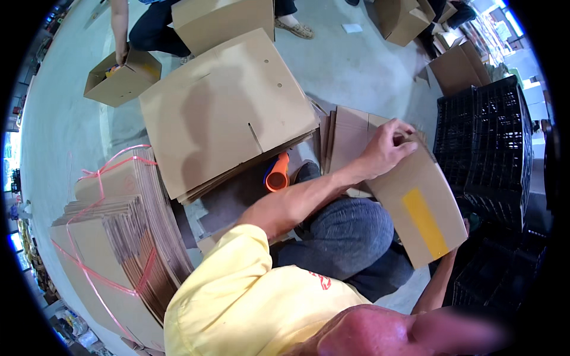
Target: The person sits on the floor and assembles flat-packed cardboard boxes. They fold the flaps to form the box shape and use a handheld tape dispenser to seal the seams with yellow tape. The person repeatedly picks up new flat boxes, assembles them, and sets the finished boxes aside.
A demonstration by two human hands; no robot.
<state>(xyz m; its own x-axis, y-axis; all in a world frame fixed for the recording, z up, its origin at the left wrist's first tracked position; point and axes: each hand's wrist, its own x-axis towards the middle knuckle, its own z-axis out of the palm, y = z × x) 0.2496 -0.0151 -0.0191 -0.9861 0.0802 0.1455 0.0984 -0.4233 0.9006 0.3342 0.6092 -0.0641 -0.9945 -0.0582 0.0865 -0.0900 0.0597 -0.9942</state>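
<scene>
A brown cardboard box (395,196) with a strip of yellow tape on one face is tilted in front of me at the right. My left hand (389,148) grips its upper edge with curled fingers. At the lower right edge of that box is my right hand (466,228), mostly hidden behind the cardboard. Flattened cardboard sheets (347,139) stand just beyond my left wrist. An orange tool with a round open end (277,179) lies beneath a pile of flat cardboard (225,113).
Bundled flat cartons (124,231), tied with pink string, stand at the left. Black plastic crates (484,148) are stacked at the right. Across from me, another person's hand (122,54) reaches into an open carton (122,83). More cartons (401,21) sit on the floor at the back.
</scene>
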